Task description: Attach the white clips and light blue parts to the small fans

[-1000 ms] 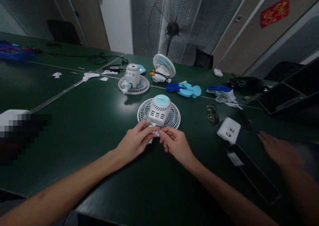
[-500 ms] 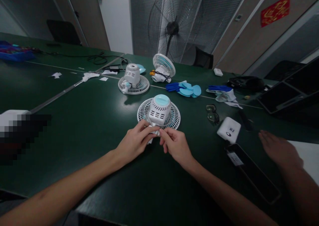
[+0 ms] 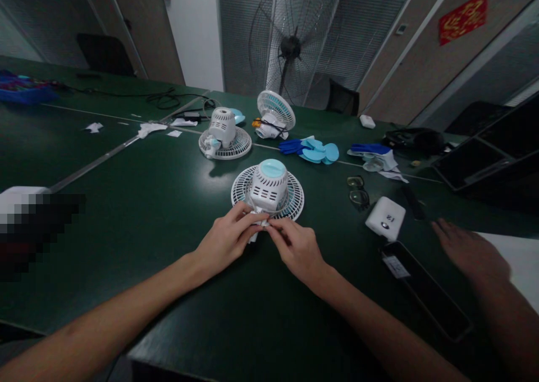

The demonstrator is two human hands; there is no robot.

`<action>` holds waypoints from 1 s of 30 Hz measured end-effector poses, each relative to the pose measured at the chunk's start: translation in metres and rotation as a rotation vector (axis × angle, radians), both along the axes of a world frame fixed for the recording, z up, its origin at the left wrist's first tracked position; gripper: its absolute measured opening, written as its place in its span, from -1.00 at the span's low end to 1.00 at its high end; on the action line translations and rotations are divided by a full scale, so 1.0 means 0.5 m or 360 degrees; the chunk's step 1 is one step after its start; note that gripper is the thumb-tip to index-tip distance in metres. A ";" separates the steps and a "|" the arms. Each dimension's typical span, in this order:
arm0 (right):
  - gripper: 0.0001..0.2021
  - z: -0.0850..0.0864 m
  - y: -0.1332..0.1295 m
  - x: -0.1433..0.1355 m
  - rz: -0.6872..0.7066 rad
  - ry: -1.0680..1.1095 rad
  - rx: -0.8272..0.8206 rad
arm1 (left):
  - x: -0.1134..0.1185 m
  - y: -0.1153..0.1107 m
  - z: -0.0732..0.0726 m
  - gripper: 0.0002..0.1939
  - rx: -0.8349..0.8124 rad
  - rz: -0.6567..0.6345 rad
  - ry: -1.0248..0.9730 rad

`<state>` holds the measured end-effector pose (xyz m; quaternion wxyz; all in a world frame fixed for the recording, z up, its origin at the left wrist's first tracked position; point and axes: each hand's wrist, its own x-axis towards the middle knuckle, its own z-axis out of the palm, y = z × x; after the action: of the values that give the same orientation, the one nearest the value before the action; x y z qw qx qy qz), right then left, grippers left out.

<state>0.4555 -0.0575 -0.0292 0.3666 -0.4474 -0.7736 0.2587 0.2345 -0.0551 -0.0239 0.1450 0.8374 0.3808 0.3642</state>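
Note:
A small white fan (image 3: 268, 190) lies face down on its round grille in front of me, its motor housing topped by a light blue cap. At its near side a white neck piece (image 3: 253, 238) sticks out, partly covered by my fingers. My left hand (image 3: 227, 233) is closed, with thumb and fingers gripping that neck piece. From the other side, my right hand (image 3: 297, 248) is in a pinch with its fingertips at the end of the same piece. Anything small between those fingertips is hidden.
Behind stand a second face-down fan (image 3: 224, 133) and a tilted fan (image 3: 275, 115). Light blue blades (image 3: 318, 151), blue gloves (image 3: 373, 151), glasses (image 3: 357, 191), a white box (image 3: 386, 218) and a phone (image 3: 425, 289) lie rightward. Another person's hand (image 3: 471, 253) rests at right.
My right hand has shifted slightly left, its fingertips closer to the left fingers at the neck piece. My left hand and the fan stay nearly as they were.

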 end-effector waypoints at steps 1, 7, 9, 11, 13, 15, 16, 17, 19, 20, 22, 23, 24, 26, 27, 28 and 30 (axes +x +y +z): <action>-0.72 0.003 0.004 -0.005 -0.0007 0.0165 -0.0227 | 0.000 0.000 -0.001 -0.68 0.0006 0.0003 0.0005; -0.56 0.019 0.014 -0.023 0.0151 0.0875 -0.1378 | 0.001 0.001 -0.002 -0.69 0.0022 -0.0013 -0.0015; -0.61 0.016 0.009 -0.017 0.0018 0.0646 -0.0964 | 0.000 0.001 -0.001 -0.69 0.0007 -0.0015 -0.0016; -0.69 0.010 0.002 -0.006 -0.0045 0.0265 -0.0354 | 0.000 0.002 0.001 -0.69 0.0003 -0.0011 -0.0016; -0.74 0.004 -0.004 0.003 0.0000 -0.0082 0.0088 | 0.000 0.003 0.001 -0.69 0.0006 -0.0009 -0.0023; -0.74 0.002 -0.006 0.007 0.0047 -0.0230 0.0235 | 0.000 0.003 0.000 -0.69 0.0017 -0.0012 -0.0023; -0.74 0.003 -0.006 0.005 0.0036 -0.0212 0.0218 | 0.000 0.002 0.000 -0.69 0.0028 -0.0013 -0.0023; -0.74 0.004 -0.005 0.001 0.0018 -0.0137 0.0137 | 0.000 0.002 0.000 -0.69 0.0040 -0.0012 -0.0021; -0.68 0.010 -0.002 -0.011 -0.0020 0.0181 -0.0254 | 0.001 0.001 0.001 -0.70 0.0058 -0.0009 -0.0011; -0.64 0.013 0.000 -0.018 -0.0025 0.0399 -0.0543 | 0.002 0.001 0.001 -0.70 0.0061 -0.0008 -0.0007; -0.60 0.017 0.002 -0.029 0.0015 0.0810 -0.1127 | 0.002 0.001 0.001 -0.70 0.0062 -0.0015 -0.0011; -0.59 0.018 0.002 -0.033 0.0040 0.0945 -0.1315 | 0.002 0.001 0.000 -0.70 0.0057 -0.0023 -0.0017; -0.57 0.018 0.001 -0.034 0.0043 0.1004 -0.1380 | 0.001 0.001 0.000 -0.70 0.0051 -0.0028 -0.0023; -0.59 0.014 -0.005 -0.030 -0.0021 0.0848 -0.1123 | 0.000 0.002 -0.002 -0.69 0.0031 -0.0027 -0.0029; -0.61 0.011 -0.007 -0.026 -0.0069 0.0689 -0.0870 | -0.001 0.002 -0.003 -0.69 0.0020 -0.0017 -0.0028; -0.65 0.007 -0.010 -0.022 -0.0090 0.0512 -0.0615 | -0.002 0.002 -0.004 -0.69 0.0014 -0.0009 -0.0024; -0.76 -0.001 -0.011 -0.012 -0.0073 0.0276 -0.0286 | -0.003 0.003 -0.004 -0.69 0.0012 -0.0003 -0.0020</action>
<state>0.4496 -0.0629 -0.0296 0.3966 -0.4720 -0.7022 0.3561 0.2330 -0.0537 -0.0258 0.1446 0.8360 0.3778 0.3709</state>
